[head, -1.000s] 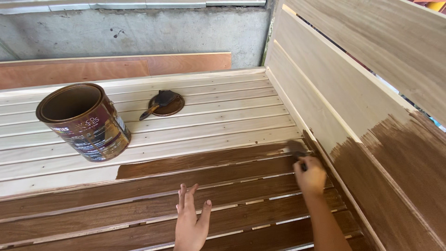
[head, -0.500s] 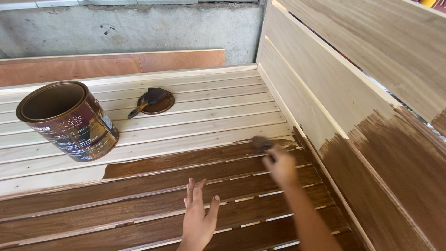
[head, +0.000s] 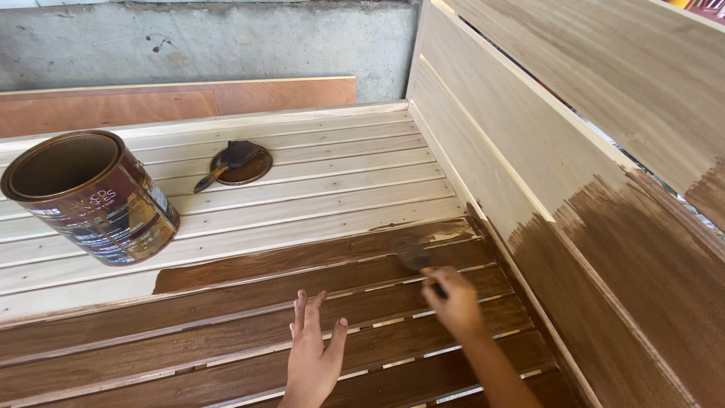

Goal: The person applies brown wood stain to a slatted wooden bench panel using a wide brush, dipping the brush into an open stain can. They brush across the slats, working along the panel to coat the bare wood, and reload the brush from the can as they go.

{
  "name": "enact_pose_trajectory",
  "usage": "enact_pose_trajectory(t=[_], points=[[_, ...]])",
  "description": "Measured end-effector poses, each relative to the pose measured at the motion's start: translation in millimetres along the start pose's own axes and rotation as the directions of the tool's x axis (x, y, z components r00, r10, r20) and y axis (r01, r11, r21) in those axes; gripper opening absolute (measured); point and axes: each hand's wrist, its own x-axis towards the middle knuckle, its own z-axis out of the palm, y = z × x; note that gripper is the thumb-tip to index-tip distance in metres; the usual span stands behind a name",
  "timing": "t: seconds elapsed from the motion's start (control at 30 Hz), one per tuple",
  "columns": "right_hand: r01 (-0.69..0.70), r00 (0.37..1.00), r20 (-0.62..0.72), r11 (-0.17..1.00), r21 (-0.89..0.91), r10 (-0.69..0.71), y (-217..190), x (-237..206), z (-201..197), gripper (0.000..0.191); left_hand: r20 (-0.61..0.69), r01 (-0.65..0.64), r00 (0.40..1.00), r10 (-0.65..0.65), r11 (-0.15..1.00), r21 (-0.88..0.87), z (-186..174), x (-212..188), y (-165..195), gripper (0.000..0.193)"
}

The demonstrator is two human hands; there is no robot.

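My right hand (head: 455, 303) grips a small paintbrush (head: 414, 259) whose dark bristles press on a brown-stained slat of a slatted wooden bench seat (head: 302, 189). My left hand (head: 314, 353) lies flat, fingers spread, on the stained slats nearer to me. The near slats are dark brown; the far ones are bare pale wood. An open metal stain can (head: 92, 196) stands on the bare slats at the left.
A second brush (head: 226, 160) rests on the round can lid (head: 243, 166) on the bare slats. The bench backrest (head: 574, 196) rises at the right, stained brown on its near part. A reddish board (head: 174, 102) leans on the grey concrete wall behind.
My right hand has drawn the brush leftward along the slat, away from the backrest corner. My left hand stays flat on the seat.
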Motion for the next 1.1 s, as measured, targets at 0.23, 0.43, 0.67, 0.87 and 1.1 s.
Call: enact_pose_trajectory(t=[0.23, 0.43, 0.67, 0.87, 1.1], points=[[-0.339, 0.940, -0.111, 0.855, -0.392, 0.321, 22, 9, -30, 0.020, 0.032, 0.051, 0.998, -0.052, 0.998, 0.025, -7, -1, 1, 0.062], [0.022, 0.994, 0.103, 0.998, 0.057, -0.028, -6, -7, 8, 0.011, 0.046, -0.019, 0.999, 0.019, 1.000, 0.000, 5, 0, 20, 0.063], [-0.388, 0.912, -0.244, 0.887, -0.250, 0.330, 37, 25, -42, 0.015, 0.060, 0.017, 0.998, -0.019, 0.999, 0.036, -1, 0, 17, 0.064], [-0.139, 0.988, 0.049, 0.986, -0.090, 0.144, 0, 8, 7, 0.016, 0.089, 0.031, 0.996, -0.033, 0.999, 0.024, 6, 5, 21, 0.067], [-0.510, 0.859, -0.176, 0.835, -0.207, 0.481, 58, 37, -36, 0.013, 0.076, 0.068, 0.994, -0.072, 0.996, 0.053, 1, 4, 15, 0.067]])
